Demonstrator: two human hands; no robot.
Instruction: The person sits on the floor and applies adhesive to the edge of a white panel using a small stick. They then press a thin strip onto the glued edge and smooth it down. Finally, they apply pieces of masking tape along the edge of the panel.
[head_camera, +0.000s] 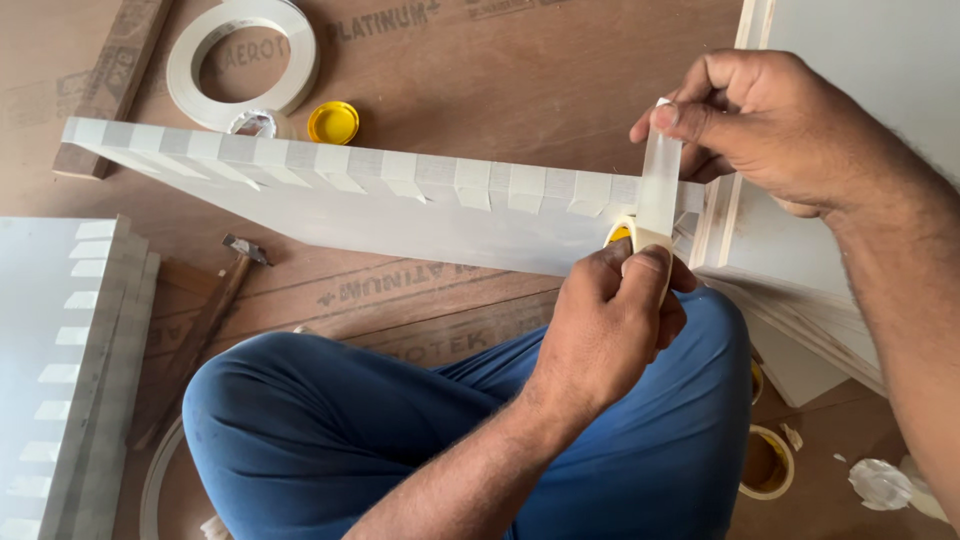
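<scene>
Over the taped board (400, 215), both hands' grips (610, 320) (770, 125) pinching one tape strip (660, 185).

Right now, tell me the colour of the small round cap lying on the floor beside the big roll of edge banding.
Yellow: small round plastic cap, head view.

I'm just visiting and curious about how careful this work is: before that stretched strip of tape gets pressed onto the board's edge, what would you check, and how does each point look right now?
1. Tape strip pulled taut between both hands: ok.
2. Right hand pinches the strip's free end: ok.
3. Left hand grips the tape roll, mostly hidden behind the fingers: ok.
4. Strip lined up over the bare end of the white board, beside the pieces already stuck there: looks ok.
5. Strip free of twists or folds: cannot tell.
6. Hammer and yellow cap lie on the floor away from the hands: ok.
</scene>
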